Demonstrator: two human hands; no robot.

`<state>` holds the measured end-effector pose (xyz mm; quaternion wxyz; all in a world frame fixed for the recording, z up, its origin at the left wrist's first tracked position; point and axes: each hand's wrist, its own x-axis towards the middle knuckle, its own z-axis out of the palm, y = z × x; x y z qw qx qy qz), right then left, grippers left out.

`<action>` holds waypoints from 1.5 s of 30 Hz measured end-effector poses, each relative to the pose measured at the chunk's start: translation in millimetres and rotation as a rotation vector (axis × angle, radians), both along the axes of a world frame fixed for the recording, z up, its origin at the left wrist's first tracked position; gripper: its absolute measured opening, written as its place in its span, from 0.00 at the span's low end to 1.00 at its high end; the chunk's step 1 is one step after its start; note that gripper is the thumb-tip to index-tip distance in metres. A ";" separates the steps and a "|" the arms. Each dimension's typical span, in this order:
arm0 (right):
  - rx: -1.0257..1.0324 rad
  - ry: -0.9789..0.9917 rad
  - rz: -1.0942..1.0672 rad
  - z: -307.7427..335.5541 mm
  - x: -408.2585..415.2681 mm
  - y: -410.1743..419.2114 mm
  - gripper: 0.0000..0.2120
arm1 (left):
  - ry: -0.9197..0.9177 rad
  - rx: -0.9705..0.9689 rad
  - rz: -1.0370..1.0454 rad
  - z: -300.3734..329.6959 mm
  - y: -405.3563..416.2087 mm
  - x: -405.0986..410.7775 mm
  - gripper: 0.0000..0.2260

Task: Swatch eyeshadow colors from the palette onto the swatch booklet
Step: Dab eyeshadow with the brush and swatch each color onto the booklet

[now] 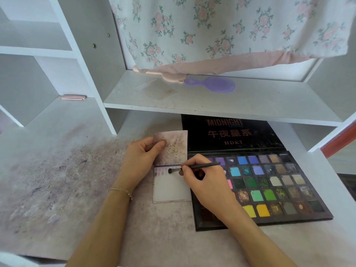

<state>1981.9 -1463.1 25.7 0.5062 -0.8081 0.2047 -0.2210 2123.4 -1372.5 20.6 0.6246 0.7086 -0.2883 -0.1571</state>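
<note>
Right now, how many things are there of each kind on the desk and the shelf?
Hands: 2, left, right
Makeup brush: 1
Swatch booklet: 1
Eyeshadow palette: 1
Purple hairbrush: 1
Total: 6

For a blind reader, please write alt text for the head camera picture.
A person's right hand holds a small brush with its tip on the open swatch booklet, while the left hand holds the upper page. An open eyeshadow palette lies to the right on a stained desk.
</note>
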 end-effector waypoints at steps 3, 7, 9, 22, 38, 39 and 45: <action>0.081 -0.066 -0.028 3.0 -1.5 -2.9 0.07 | 0.004 0.007 -0.008 0.2 -0.2 0.0 0.08; 0.180 -0.158 -0.035 10.8 -5.2 -9.5 0.11 | -0.023 0.011 -0.014 0.2 0.9 1.1 0.13; 0.202 -0.201 -0.043 14.7 -9.5 -13.6 0.13 | -0.008 0.006 -0.007 -1.3 1.2 2.1 0.10; 0.043 -0.135 -0.407 9.6 -79.5 -67.6 0.11 | -0.013 -0.028 -0.007 -6.5 -0.2 5.0 0.07; -0.189 0.011 -0.499 -5.8 -96.5 -86.9 0.14 | -0.009 -0.026 -0.005 -10.0 -0.8 5.5 0.06; -0.191 0.020 -0.504 -5.5 -96.2 -87.1 0.14 | -0.010 -0.024 -0.004 -10.3 -0.8 5.6 0.06; -0.183 -0.006 -0.499 -5.7 -97.5 -86.2 0.14 | -0.021 -0.020 0.000 -11.2 -0.8 6.1 0.07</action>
